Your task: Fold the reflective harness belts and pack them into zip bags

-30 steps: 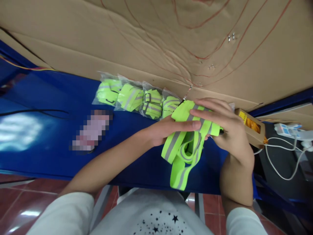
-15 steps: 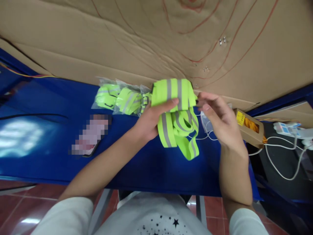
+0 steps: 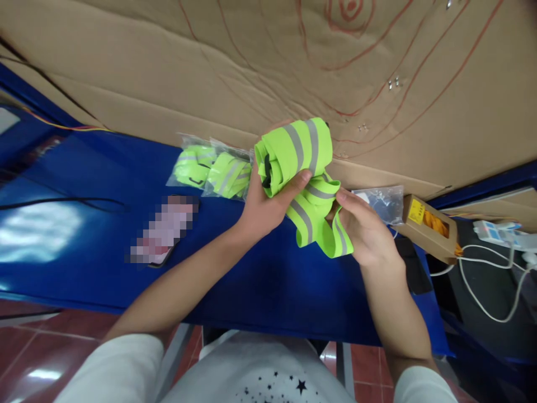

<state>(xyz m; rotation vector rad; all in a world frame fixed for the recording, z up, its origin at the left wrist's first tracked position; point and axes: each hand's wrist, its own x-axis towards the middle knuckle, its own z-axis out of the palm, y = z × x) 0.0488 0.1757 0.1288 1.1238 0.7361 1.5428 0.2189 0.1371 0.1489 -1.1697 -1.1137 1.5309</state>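
Note:
My left hand [image 3: 272, 201] is closed around a bundle of neon-yellow reflective strap [image 3: 302, 146] with grey stripes, held above the blue table. Its thumb presses on the front of the roll, and a black buckle shows at the roll's left end. Loose loops of the same strap hang under the roll. My right hand [image 3: 364, 224] pinches one of these loops at the right side, with some fingers hidden behind the strap. Behind my left hand lie clear plastic bags with similar folded straps, one bag [image 3: 229, 173] partly covered by the hand.
A phone with a blurred screen [image 3: 165, 226] lies left on the blue table [image 3: 268, 291]. To the right are a clear plastic bag [image 3: 384, 204], a dark flat object [image 3: 413, 266], a cardboard box [image 3: 434, 229] with orange contents and white cables [image 3: 482, 302]. A cardboard panel [image 3: 168, 73] stands behind.
My right hand has moved down and left from the roll's end and taken hold of a hanging loop. The roll has tilted in my left hand, showing its buckled end. The view has shifted slightly.

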